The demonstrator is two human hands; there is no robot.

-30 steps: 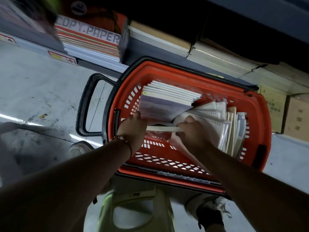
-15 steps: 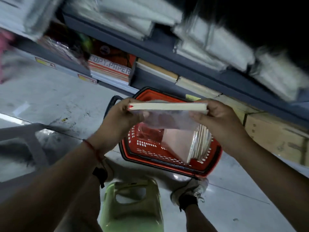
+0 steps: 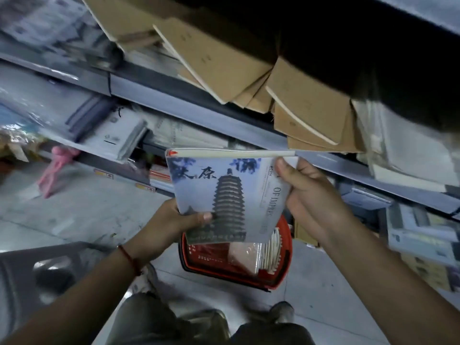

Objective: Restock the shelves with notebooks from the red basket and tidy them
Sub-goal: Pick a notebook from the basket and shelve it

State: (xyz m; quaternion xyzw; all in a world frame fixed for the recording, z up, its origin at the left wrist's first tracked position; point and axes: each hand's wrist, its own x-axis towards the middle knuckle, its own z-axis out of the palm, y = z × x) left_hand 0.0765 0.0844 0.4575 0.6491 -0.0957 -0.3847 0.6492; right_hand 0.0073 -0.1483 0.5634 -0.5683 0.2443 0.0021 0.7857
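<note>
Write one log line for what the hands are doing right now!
left hand: holds pagoda notebook | right hand: holds same | red basket: on floor, notebooks left

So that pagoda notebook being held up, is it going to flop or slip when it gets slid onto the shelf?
The pagoda notebook probably stays fairly stiff: held only at two edges, it shows no sag. Its glossy cover may be slippery. The left hand and right hand share it easily, so it's likely light.

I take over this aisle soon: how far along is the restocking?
Done: brown notebooks already sit on the shelf, untidily. In hand: left hand and right hand hold a pagoda notebook. Left: more notebooks stand in the red basket.
</note>
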